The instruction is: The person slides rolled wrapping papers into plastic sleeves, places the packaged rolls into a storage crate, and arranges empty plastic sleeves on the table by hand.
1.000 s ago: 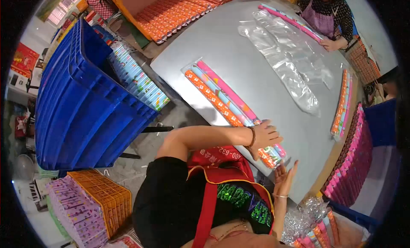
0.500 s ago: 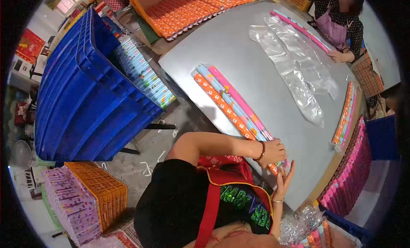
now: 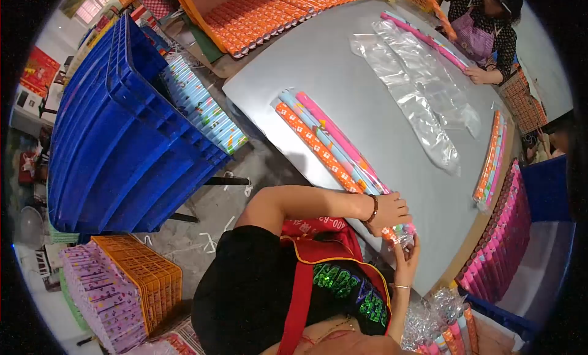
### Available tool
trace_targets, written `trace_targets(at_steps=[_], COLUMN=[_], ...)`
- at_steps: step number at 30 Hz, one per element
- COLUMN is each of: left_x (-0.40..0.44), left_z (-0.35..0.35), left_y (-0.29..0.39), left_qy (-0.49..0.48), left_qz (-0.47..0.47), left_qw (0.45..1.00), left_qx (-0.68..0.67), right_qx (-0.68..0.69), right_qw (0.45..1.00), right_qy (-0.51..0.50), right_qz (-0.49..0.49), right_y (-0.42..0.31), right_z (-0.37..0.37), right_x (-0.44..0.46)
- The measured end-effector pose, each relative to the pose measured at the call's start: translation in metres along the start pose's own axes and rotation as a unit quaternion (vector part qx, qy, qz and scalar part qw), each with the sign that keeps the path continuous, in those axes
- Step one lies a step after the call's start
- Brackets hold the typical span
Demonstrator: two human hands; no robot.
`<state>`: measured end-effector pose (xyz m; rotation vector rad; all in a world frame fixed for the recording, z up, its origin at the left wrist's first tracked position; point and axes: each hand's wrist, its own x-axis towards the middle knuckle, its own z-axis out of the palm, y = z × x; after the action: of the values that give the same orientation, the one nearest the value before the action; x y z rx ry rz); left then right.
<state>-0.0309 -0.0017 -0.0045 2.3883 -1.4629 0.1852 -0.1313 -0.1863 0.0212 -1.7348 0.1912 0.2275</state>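
A pack of gift wrap rolls, orange, light blue and pink, lies in a clear plastic sleeve slantwise on the grey table. My left hand, with a beaded bracelet, lies across the pack near its close end, fingers wrapped over the rolls. Just below, my right hand, with a bangle, pinches the bunched plastic at the roll ends. Flat clear plastic sleeves lie beyond. Another pack of rolls rests along the table's right edge.
A co-worker across the table handles an orange roll and touches a pink and blue pack. A blue bin stands left, an orange crate lower left. Orange rolls fill a crate at the back; pink rolls stand right.
My right hand has closed in on the sleeve end, its fingers now bent round the plastic. The co-worker has raised an orange roll. The view has shifted slightly.
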Motion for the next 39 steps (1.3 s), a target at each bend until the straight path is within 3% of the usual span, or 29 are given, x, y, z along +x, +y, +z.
trace_targets(at_steps=[8, 17, 20, 22, 26, 32, 34, 37, 39], left_x=[0.0, 0.004, 0.0, -0.001, -0.001, 0.002, 0.003, 0.001, 0.0], left_z=[-0.002, 0.0, 0.002, 0.002, -0.003, -0.004, -0.005, -0.011, -0.006], left_y=[0.002, 0.007, 0.005, 0.003, 0.003, 0.003, 0.005, 0.004, 0.002], left_qy=[-0.011, -0.038, -0.032, -0.021, -0.049, -0.051, -0.048, -0.064, -0.054], left_qz=[-0.008, -0.022, -0.012, -0.001, 0.0, -0.011, -0.014, -0.015, -0.012], left_qw=[1.0, 0.999, 0.999, 1.0, 0.999, 0.999, 0.999, 0.998, 0.998], left_qx=[0.006, 0.008, 0.009, 0.007, 0.006, -0.002, 0.0, 0.017, 0.007], right_qx=[0.034, 0.076, 0.042, 0.067, 0.019, 0.157, 0.168, 0.185, 0.207], right_qw=[0.998, 0.997, 0.996, 0.995, 0.998, 0.985, 0.982, 0.973, 0.97], right_qy=[0.005, -0.014, -0.066, -0.065, -0.027, 0.041, 0.073, 0.124, 0.128], right_qz=[0.057, 0.001, 0.044, 0.022, 0.051, 0.056, 0.043, -0.059, 0.0], right_y=[0.003, 0.005, -0.007, -0.008, -0.004, 0.001, 0.015, 0.025, 0.007], right_z=[-0.009, 0.006, 0.003, 0.007, 0.001, 0.0, -0.008, -0.009, 0.0], right_x=[-0.006, 0.005, 0.004, 0.003, 0.007, 0.012, 0.013, 0.012, 0.009])
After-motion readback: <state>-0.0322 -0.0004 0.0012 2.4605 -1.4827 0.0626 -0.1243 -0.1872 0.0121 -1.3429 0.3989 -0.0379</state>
